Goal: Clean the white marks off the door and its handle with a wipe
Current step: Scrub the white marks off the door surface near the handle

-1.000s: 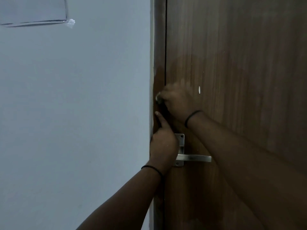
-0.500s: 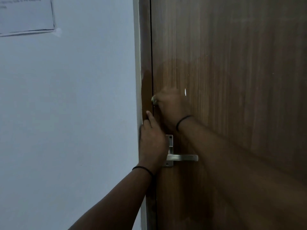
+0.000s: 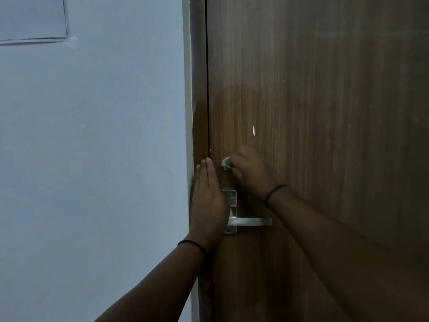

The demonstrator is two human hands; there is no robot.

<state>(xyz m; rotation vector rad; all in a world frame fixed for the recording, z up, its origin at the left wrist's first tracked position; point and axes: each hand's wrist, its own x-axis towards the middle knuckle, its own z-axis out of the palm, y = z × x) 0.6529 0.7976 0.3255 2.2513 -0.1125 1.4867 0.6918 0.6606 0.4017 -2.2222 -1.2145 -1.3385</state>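
Obs.: brown wooden door (image 3: 325,112), shut in its frame (image 3: 199,89). Landmark: metal lever handle (image 3: 249,221).

Right hand (image 3: 249,169), just above the handle, fingers curled round a small crumpled wipe (image 3: 225,164), held against the door face. Only a pale corner of the wipe shows past the knuckles.

Left hand (image 3: 206,201), just left of the handle, fingers straight and flat across the door edge and frame, grasping nothing. It covers part of the handle plate.

One white mark (image 3: 253,130) remains well above the handle, up and right of the wipe. A small pale speck (image 3: 210,150) sits near the door edge above the left hand. A darker, damp-looking patch spreads above the handle.

Handling, judged: wipe is soft, light and limp, so best bunched in the fingertips and pressed firmly. Door and lever are rigid and will take hard rubbing. The lever may swing down under pressure.
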